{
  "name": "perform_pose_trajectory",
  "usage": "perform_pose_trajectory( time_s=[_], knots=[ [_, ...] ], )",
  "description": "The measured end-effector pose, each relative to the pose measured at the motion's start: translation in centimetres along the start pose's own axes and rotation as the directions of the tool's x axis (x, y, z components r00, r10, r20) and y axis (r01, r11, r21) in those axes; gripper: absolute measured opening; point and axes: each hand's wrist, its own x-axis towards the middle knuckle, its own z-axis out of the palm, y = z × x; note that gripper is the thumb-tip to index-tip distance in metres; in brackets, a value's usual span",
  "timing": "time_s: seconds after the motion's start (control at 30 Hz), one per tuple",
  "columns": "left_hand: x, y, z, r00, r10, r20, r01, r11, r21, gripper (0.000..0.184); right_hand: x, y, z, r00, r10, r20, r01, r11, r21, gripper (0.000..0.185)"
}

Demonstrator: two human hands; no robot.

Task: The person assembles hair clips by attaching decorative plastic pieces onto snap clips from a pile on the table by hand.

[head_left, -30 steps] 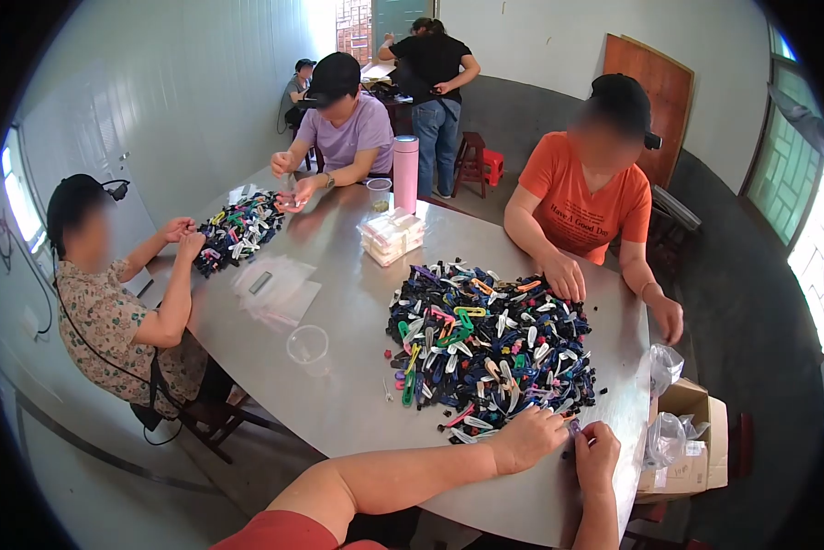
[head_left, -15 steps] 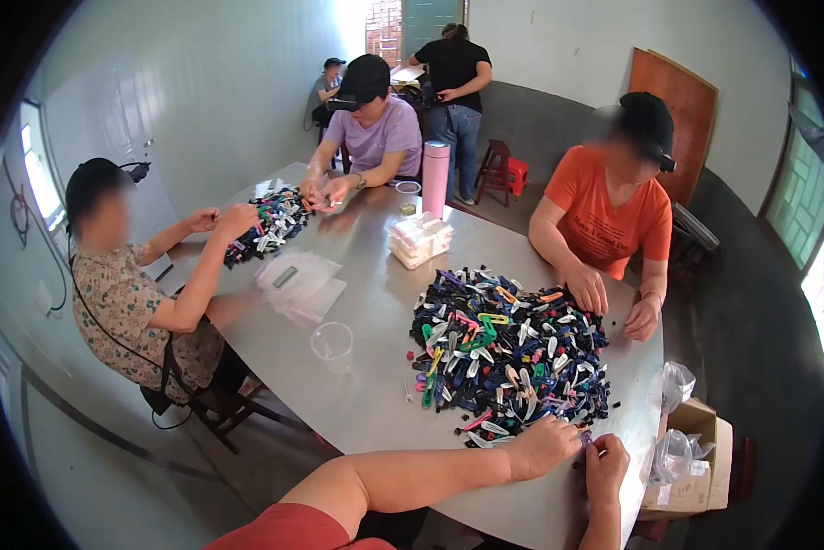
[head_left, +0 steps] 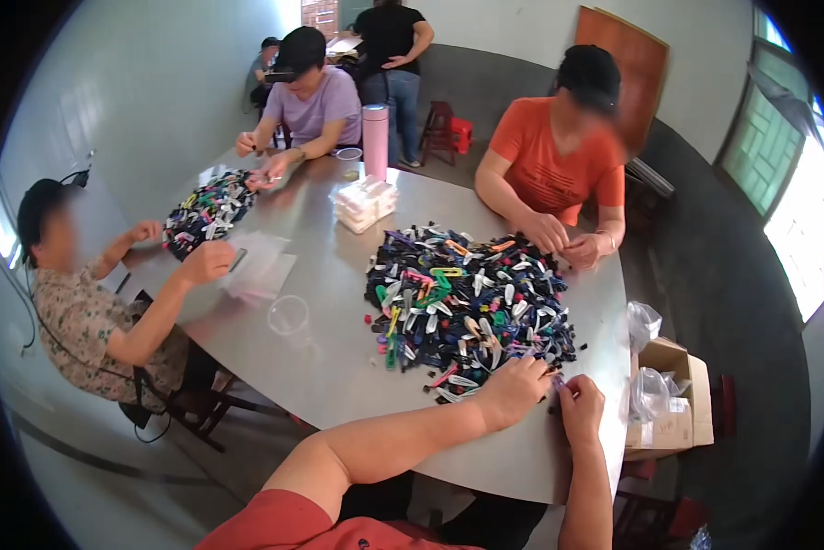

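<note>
Metal-topped table (head_left: 338,367), grey, smooth, dull sheen with pale reflections, angled edges. Room: pale glossy panel wall (head_left: 155,92) on the left, dark grey lower band (head_left: 513,82) under a white wall at the back, reddish-brown board (head_left: 621,64) leaning there, barred window (head_left: 768,137) on the right. Red stool (head_left: 461,136) on the floor beside a dark wooden one.

Large pile of hair clips (head_left: 471,307) spread on the table just ahead of the wearer's hands: slim teardrop shapes, slick finish, mostly black, navy and white, flecks of green, yellow, pink and orange. Left hand (head_left: 514,392) at the pile's near edge, fingers bent and drawn in narrow; a bit of orange shows near the tips, cannot tell whether gripped. Right hand (head_left: 581,403) just beside it, thumb and forefinger pinched on a small purple piece (head_left: 560,385), its exact shape too small to tell.

Farther off, a smaller pile (head_left: 212,209), thin translucent plastic bags (head_left: 263,270), a clear round lid or cup (head_left: 288,314), a stack of pale packets (head_left: 366,202), a pink cylindrical bottle (head_left: 375,147) standing upright. Co-worker in orange (head_left: 558,156) across the large pile, both hands close together at its far side. Open cardboard box (head_left: 673,422) beside the table, crinkled clear plastic inside
</note>
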Motion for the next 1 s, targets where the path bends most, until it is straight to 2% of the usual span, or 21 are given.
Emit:
perform_pose_trajectory(
  time_s=[0.13,0.2,0.23,0.37,0.43,0.57,0.63,0.73,1.0],
  knots=[
    [-0.4,0.9,0.5,1.000,0.000,0.030,0.001,0.999,-0.032,0.012,0.0,0.5,0.2,0.999,0.039,0.022,-0.039,0.999,-0.011,0.010],
    [-0.8,1.6,0.8,0.999,0.025,0.019,-0.025,0.999,-0.026,0.024,0.0,0.6,0.4,1.000,0.017,-0.005,-0.017,1.000,-0.005,0.010],
    [-1.1,1.8,0.9,0.993,0.028,0.115,-0.036,0.997,0.066,0.041,0.0,0.7,0.4,1.000,-0.003,-0.027,0.003,1.000,0.000,0.010],
    [-1.4,1.9,1.2,0.989,0.023,0.149,-0.033,0.997,0.067,0.053,0.0,0.6,0.3,0.999,-0.029,-0.025,0.029,0.999,-0.017,0.009],
    [-1.3,1.7,1.5,0.972,0.018,0.233,-0.035,0.997,0.069,0.059,0.0,0.3,0.2,1.000,-0.021,-0.013,0.020,1.000,-0.008,0.009],
    [-1.1,1.6,2.2,0.975,0.020,0.221,-0.038,0.996,0.079,0.048,0.0,0.5,0.4,1.000,-0.025,-0.014,0.025,1.000,-0.013,0.010],
    [-1.0,1.4,2.1,0.980,0.030,0.196,-0.043,0.997,0.058,0.034,0.0,0.4,0.3,0.999,-0.028,-0.015,0.028,1.000,-0.011,0.011],
    [-0.9,1.3,2.2,0.988,0.043,0.147,-0.050,0.998,0.045,0.024,0.0,0.3,0.1,0.999,-0.035,-0.006,0.035,0.999,-0.023,0.011],
    [-0.7,1.3,2.1,0.992,0.036,0.118,-0.039,0.999,0.022,0.018,0.0,0.0,0.1,1.000,-0.026,-0.012,0.026,1.000,-0.017,0.011]
  ],
)
